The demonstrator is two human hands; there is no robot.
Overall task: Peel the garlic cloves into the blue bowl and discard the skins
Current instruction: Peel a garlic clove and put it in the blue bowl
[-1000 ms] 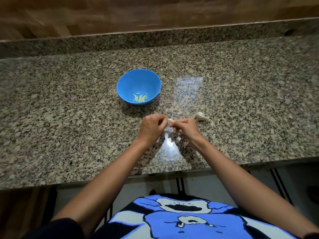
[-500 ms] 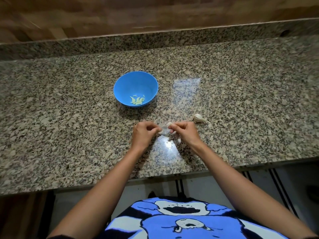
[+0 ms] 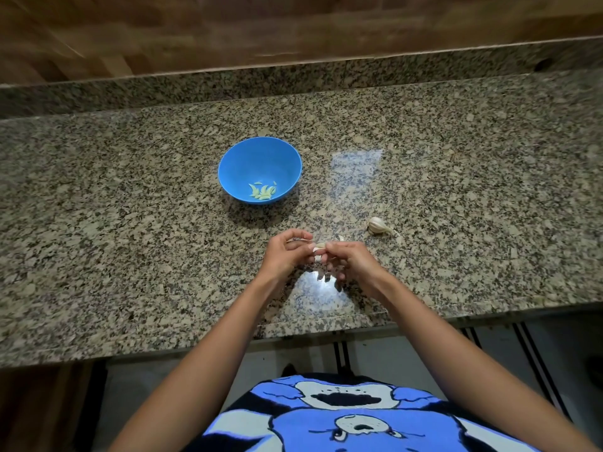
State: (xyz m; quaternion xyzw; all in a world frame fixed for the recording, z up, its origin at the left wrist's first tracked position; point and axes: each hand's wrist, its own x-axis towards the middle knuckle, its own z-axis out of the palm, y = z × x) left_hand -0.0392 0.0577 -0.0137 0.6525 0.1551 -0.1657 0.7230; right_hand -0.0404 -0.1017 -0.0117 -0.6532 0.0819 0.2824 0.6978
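Observation:
A small pale garlic clove [image 3: 319, 246] is pinched between my left hand [image 3: 287, 254] and my right hand [image 3: 350, 264], held just above the granite counter [image 3: 130, 256]. Both hands have fingers curled round the clove, so most of it is hidden. The blue bowl [image 3: 241, 158] stands farther back and to the left, with several peeled pale-green cloves [image 3: 262, 191] at its bottom. A partial garlic bulb [image 3: 378, 226] lies on the counter to the right of my hands. A small scrap of skin [image 3: 340, 237] lies just beyond my right hand.
The counter's front edge [image 3: 326, 324] runs just below my wrists. A low granite upstand [image 3: 293, 76] and a wooden wall close the back. Bright light reflections show on the counter near my hands.
My two hands have stayed together at the clove and shifted slightly, fingers reworking their grip. The view moved a little; bowl and bulb have stayed put.

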